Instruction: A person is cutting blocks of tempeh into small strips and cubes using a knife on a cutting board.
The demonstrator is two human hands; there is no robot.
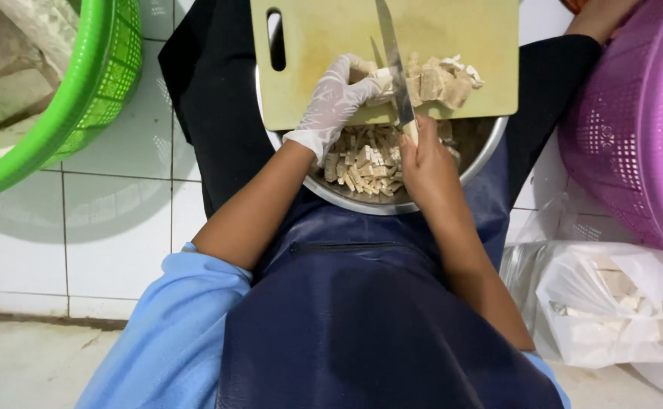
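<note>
Here, the left hand, in a thin clear glove, is curled down over a pale block of what looks like tofu or tempeh on the yellow-green cutting board, fingers pinning it. The bare right hand is closed round the handle of a kitchen knife, blade lying across the board w/ its edge right beside the gloved fingertips.

Handling, as a guess: the block looks soft, light & crumbly, prob. damp and a bit slippery, so it wants a gentle flat press from above, near the cut line, not a squeeze at the sides.

Looks: cream-beige, matte, cut into chunky cubes piled on the board right of the blade. The board rests on the rim of a steel bowl in the person's lap; inside, thin pale strips heaped.

Round about: green basket at left, purple basket at right, clear plastic bag w/ more pale pieces on the white tiled floor.
</note>
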